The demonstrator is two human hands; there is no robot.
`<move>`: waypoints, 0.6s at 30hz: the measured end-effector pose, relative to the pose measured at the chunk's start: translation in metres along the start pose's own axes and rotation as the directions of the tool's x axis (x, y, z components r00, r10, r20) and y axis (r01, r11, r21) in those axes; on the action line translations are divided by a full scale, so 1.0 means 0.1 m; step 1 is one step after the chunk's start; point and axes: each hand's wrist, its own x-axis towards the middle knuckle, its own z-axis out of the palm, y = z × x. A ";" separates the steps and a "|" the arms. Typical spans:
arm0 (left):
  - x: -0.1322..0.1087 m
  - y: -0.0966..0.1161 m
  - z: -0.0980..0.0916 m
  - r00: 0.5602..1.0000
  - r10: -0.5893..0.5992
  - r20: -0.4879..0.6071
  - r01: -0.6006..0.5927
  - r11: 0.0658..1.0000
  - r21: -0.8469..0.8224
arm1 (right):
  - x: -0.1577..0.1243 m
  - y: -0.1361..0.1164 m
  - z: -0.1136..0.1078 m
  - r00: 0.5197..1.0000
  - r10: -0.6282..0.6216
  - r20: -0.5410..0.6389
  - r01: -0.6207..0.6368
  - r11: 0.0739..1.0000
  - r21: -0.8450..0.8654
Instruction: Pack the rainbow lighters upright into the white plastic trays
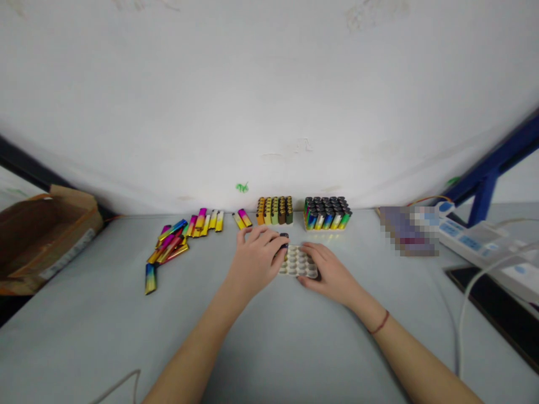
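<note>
A small white tray with round sockets (297,261) lies on the grey table (269,336) in front of me. My left hand (257,258) is at its left edge, fingers closed round a dark-topped lighter (285,240) standing at the tray's far left corner. My right hand (326,270) rests on the tray's right side, fingers curled against its edge. Behind the tray stand a block of yellow and brown lighters (275,210) and a filled tray of rainbow lighters with black caps (327,213).
Several loose rainbow-coloured sleeves (181,235) lie scattered at the back left, one apart (150,278). An open cardboard box (40,238) sits at the far left. A white power strip (475,244) with cables lies right, beside a dark panel (497,306). A white wall rises behind.
</note>
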 end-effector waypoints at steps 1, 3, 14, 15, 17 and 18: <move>0.00 0.00 0.00 1.000 -0.001 -0.001 0.001 1.000 -0.011 | 0.00 0.00 0.00 1.000 0.000 -0.002 0.000 1.000 -0.001; 0.00 0.01 0.01 1.000 -0.002 -0.002 0.002 1.000 -0.031 | 0.00 0.00 0.00 1.000 -0.001 -0.002 0.001 1.000 -0.002; -0.03 0.02 0.02 0.999 0.028 -0.047 -0.025 0.997 0.066 | 0.00 0.00 0.00 1.000 0.002 -0.001 -0.002 1.000 0.004; -0.03 0.02 0.02 0.998 0.034 -0.062 -0.029 0.995 0.091 | 0.00 0.00 0.00 1.000 0.002 0.000 -0.002 1.000 0.004; -0.04 0.02 0.02 0.997 0.040 -0.071 -0.032 0.993 0.110 | 0.00 0.00 0.01 1.000 0.001 0.003 -0.001 1.000 0.001; -0.05 0.01 0.02 0.997 0.040 -0.069 -0.033 0.994 0.101 | 0.00 0.00 0.00 1.000 0.000 0.006 0.000 1.000 -0.002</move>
